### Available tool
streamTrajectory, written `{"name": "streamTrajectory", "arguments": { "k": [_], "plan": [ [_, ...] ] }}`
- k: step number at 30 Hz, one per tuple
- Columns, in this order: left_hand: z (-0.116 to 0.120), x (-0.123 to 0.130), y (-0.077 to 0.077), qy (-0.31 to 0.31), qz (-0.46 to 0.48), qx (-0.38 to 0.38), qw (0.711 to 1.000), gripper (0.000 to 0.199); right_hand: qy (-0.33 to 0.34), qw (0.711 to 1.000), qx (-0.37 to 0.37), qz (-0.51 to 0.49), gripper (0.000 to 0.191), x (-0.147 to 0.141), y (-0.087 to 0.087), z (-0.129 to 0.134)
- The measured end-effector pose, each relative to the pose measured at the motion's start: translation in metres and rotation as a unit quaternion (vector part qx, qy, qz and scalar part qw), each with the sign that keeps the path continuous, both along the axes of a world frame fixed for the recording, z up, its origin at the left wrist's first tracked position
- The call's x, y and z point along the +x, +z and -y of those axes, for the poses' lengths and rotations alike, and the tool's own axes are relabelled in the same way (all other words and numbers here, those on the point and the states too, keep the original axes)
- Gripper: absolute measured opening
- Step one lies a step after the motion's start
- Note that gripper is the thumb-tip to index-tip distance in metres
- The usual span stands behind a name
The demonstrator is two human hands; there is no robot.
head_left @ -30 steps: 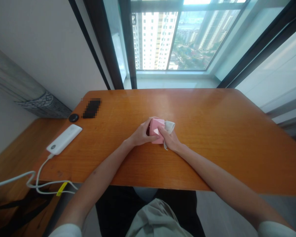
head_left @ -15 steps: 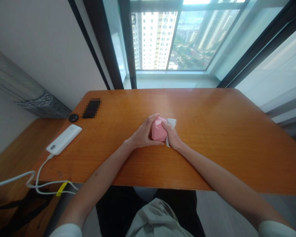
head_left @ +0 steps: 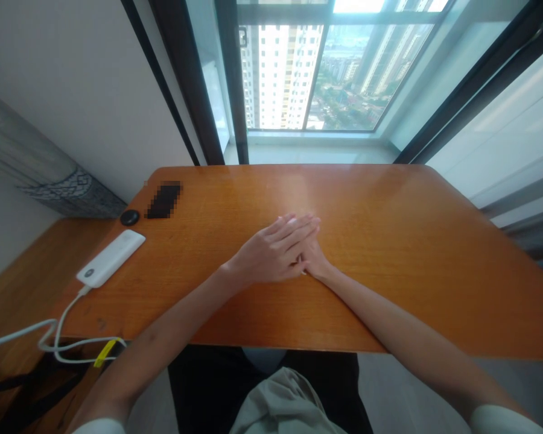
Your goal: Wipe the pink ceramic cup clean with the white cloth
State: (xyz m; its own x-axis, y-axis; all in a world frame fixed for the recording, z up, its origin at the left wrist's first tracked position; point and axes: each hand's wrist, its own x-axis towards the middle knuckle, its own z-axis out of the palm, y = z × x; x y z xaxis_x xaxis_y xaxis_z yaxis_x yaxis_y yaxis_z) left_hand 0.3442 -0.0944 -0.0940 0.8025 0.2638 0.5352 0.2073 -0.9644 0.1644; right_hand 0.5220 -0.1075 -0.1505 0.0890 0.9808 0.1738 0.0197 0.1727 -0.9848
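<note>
Fingers (head_left: 297, 234) of the left hand (head_left: 265, 256) lay nearly straight and slightly spread over the right hand (head_left: 315, 259), touching it, the thumb apart below them. Half a second earlier they had curved around a pink block, with the right thumb on its face and white cloth beside it. Now the block was out of sight, so its exact place under the fingers, and whether either hand was clamped on it, could not be told. Bare tabletop (head_left: 389, 247) stretched right of the fingers.
</note>
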Motion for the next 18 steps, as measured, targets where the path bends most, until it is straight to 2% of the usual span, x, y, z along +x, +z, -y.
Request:
{"name": "streamTrajectory", "arguments": {
  "k": [2,3,6,8,10,12,14,18],
  "plan": [
    [0.001,-0.008,0.008,0.023,0.051,0.009,0.998,0.075,0.03,0.999,0.016,-0.008,0.044,-0.001,0.0,-0.002],
    [-0.001,-0.013,0.007,0.031,0.085,0.005,0.996,0.074,0.049,0.998,0.024,-0.015,0.047,-0.001,0.0,-0.002],
    [-0.012,-0.026,-0.015,0.037,0.146,-0.022,0.988,0.069,0.075,0.996,0.018,-0.038,0.05,-0.003,-0.002,-0.004],
    [-0.024,-0.032,-0.037,0.033,0.118,-0.05,0.991,0.079,0.074,0.996,0.001,-0.048,0.053,-0.003,-0.004,-0.004],
    [-0.035,-0.034,-0.056,0.018,0.08,-0.076,0.994,0.11,0.07,0.996,-0.013,-0.057,0.056,-0.003,-0.007,-0.005],
    [-0.042,-0.036,-0.067,0.013,0.06,-0.091,0.994,0.133,0.07,0.995,-0.022,-0.064,0.057,-0.003,-0.008,-0.005],
    [-0.045,-0.036,-0.072,0.02,0.056,-0.095,0.994,0.137,0.073,0.994,-0.03,-0.071,0.056,-0.003,-0.007,-0.005],
    [-0.043,-0.039,-0.072,0.039,0.048,-0.101,0.993,0.126,0.093,0.991,-0.044,-0.091,0.055,-0.002,-0.004,-0.003]
  ]
}}
